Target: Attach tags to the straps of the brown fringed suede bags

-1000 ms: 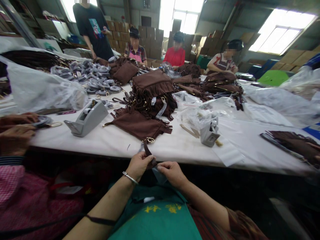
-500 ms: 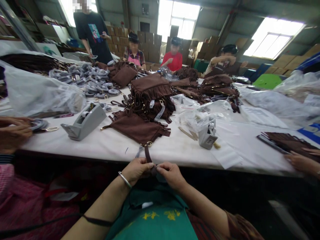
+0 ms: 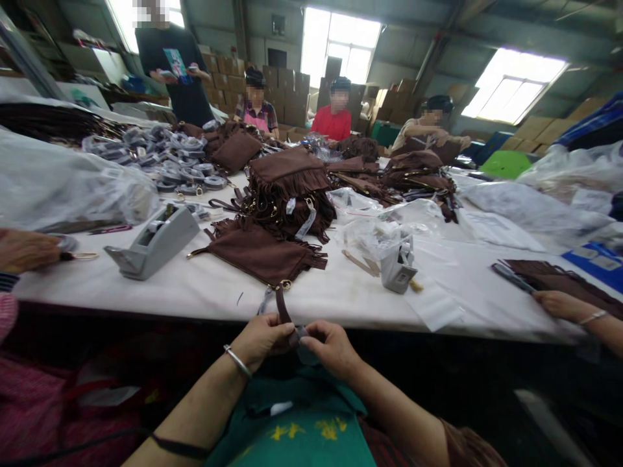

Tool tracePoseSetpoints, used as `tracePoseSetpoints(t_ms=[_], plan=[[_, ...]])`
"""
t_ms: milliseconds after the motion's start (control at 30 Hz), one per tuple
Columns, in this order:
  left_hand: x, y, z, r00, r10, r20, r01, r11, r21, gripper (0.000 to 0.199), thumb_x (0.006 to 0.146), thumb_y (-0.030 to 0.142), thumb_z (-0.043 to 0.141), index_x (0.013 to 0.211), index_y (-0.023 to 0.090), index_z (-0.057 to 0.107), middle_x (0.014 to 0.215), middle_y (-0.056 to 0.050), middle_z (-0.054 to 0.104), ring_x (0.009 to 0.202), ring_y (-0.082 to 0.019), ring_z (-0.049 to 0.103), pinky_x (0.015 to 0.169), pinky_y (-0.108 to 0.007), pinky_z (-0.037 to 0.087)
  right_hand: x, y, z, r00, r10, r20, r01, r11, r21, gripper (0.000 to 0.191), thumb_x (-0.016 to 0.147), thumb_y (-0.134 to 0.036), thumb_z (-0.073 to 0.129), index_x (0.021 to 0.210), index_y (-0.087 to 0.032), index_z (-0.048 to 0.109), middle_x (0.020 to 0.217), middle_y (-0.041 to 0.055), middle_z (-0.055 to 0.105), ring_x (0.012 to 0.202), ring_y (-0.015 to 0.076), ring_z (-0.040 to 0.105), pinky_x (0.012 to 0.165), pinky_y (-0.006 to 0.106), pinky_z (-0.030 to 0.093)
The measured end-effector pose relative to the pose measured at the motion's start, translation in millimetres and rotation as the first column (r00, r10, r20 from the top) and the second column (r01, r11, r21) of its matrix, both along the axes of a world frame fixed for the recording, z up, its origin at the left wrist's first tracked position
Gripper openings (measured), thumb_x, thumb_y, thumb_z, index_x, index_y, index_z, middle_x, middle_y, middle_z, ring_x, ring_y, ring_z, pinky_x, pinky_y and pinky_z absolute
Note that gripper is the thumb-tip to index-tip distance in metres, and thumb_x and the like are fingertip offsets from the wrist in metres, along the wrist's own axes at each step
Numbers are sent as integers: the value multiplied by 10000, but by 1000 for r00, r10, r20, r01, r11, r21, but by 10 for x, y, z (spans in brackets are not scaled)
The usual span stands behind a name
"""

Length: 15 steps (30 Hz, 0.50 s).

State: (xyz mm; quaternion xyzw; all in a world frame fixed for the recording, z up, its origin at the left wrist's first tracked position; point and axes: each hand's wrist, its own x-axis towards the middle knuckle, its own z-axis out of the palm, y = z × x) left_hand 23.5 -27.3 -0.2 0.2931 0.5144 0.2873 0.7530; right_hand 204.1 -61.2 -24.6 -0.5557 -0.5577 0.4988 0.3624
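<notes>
Just past the table's front edge, my left hand [image 3: 265, 337] is closed on a dark brown strap [image 3: 281, 305]. The strap is joined by a gold ring [image 3: 285, 285] to a brown fringed pouch [image 3: 257, 251] lying flat on the table. Close on the right, my right hand [image 3: 335, 347] pinches a greyish translucent wrapping piece [image 3: 306, 350] at the strap's end. My fingers partly cover where the wrapping and strap meet. A pile of similar fringed pouches [image 3: 289, 170] rises behind the flat one.
Grey tape dispensers stand left [image 3: 154, 243] and right [image 3: 399, 266] of the pouch. Plastic bags [image 3: 370, 237] lie beside the right one. Wrapped grey strap coils [image 3: 165, 155] are heaped at back left. Co-workers' hands reach in at left [image 3: 26, 251] and right [image 3: 567, 305].
My right hand has drawn slightly away from my left, and more of the grey wrapping shows between them. The standing person has raised both hands; the co-worker's hand at right has shifted left.
</notes>
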Motion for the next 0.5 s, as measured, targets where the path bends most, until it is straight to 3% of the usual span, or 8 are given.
tracePoseSetpoints(t_ms=[200,333,500], plan=[[-12,8,2,1000,-26,17,26,1000,11,354,568,318,835,811,118,673,769,-86,724,690,-173,666,701,-305,519,77,26,31,987,163,-12,-163,982,-91,221,762,-291,605,767,-108,728,620,16,629,571,117,508,551,233,385],[-68,63,26,1000,-21,-18,22,998,51,348,580,310,830,844,136,685,818,-76,730,736,-169,670,677,-263,494,81,34,-22,994,109,-22,-111,984,-137,210,719,-297,647,720,-108,737,581,17,624,535,108,488,527,228,370],[-72,133,77,995,82,-56,-78,995,65,361,608,363,808,875,153,685,842,-77,735,741,-165,671,620,-231,468,67,17,-46,997,61,-47,-68,988,-142,181,679,-289,679,682,-116,730,532,-6,591,509,89,443,520,221,336]])
